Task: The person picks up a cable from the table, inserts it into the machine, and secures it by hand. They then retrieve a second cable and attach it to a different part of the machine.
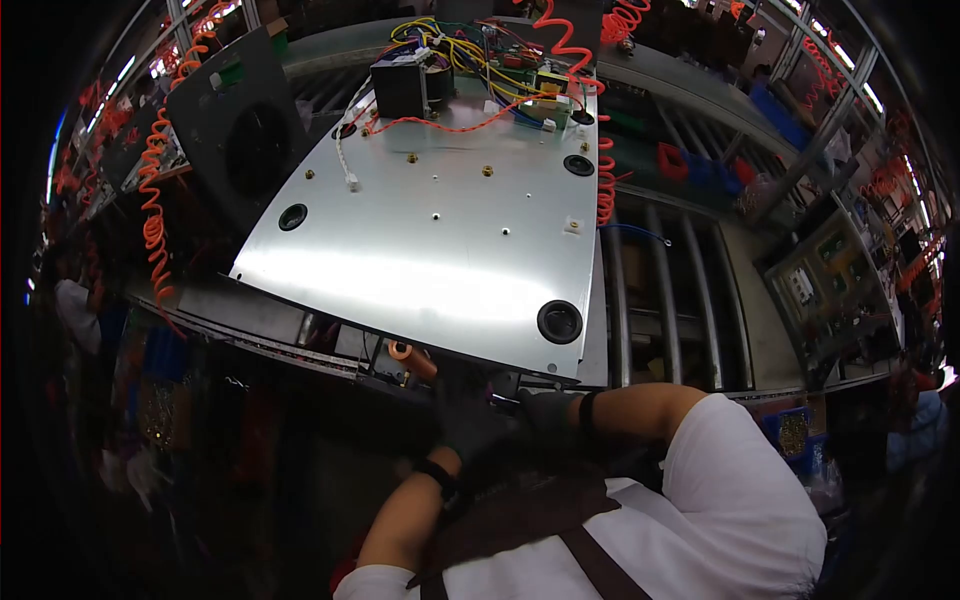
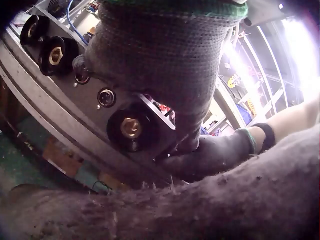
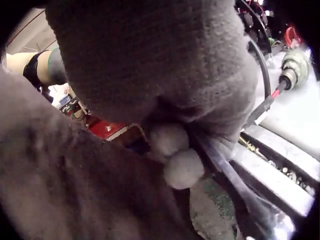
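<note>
Both hands wear grey knit gloves and work close together under the front edge of a silver metal chassis (image 1: 420,250). My right hand (image 3: 155,60) has its fingers curled, gripping a shiny metal tool (image 3: 245,192) that looks like a wrench; its far end runs toward the lower right. My left hand (image 2: 155,65) lies against the chassis's dark front panel (image 2: 92,95), a fingertip beside a small round socket (image 2: 106,97). Larger black round fittings with brass nuts (image 2: 132,128) line that panel. The left hand's other fingers are mostly hidden, and I cannot tell whether they hold anything.
A black transformer-like block (image 1: 398,90) and yellow wires (image 1: 430,42) sit at the chassis's far end. Conveyor rollers (image 1: 665,290) run along the right. Orange coiled hoses (image 1: 152,215) hang around. An orange-brown cylinder (image 1: 412,360) protrudes under the front edge. Parts bins (image 1: 790,430) stand right.
</note>
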Tool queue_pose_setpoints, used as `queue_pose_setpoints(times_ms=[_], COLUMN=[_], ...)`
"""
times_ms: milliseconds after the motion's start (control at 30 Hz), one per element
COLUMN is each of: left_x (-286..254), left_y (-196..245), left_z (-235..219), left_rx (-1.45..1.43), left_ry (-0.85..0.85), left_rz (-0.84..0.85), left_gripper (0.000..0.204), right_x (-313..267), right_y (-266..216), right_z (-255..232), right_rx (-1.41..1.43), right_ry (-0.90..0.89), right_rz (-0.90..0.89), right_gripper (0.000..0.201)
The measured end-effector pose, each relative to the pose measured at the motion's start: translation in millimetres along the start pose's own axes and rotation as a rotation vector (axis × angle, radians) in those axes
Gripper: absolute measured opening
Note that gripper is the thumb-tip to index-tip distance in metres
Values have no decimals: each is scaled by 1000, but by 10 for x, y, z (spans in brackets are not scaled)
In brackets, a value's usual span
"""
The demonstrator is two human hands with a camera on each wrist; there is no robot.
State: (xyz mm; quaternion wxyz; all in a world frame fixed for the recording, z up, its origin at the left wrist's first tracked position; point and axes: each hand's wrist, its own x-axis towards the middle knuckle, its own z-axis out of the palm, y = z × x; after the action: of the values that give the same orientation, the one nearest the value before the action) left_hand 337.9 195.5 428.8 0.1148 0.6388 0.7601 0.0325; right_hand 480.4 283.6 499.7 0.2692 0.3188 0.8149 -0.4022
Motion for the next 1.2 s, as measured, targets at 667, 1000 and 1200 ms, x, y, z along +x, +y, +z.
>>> queue_pose_setpoints(times_ms=[667, 1000, 1200], left_x=[-658, -539, -412], left_y=[-1146, -1891, -2043], left_z=[-555, -130, -136], left_rx=[-543, -910, -608], left_ry=[198, 392, 475], left_rz=[97, -389, -111], left_gripper=[33, 37, 45], right_x=[313, 603, 436], right_y=[290, 464, 177], right_z=[444, 595, 678], right_rx=[-61, 39, 121], right_ry=[286, 505, 812], right_rz=[23, 200, 437], right_gripper=[48, 32, 35])
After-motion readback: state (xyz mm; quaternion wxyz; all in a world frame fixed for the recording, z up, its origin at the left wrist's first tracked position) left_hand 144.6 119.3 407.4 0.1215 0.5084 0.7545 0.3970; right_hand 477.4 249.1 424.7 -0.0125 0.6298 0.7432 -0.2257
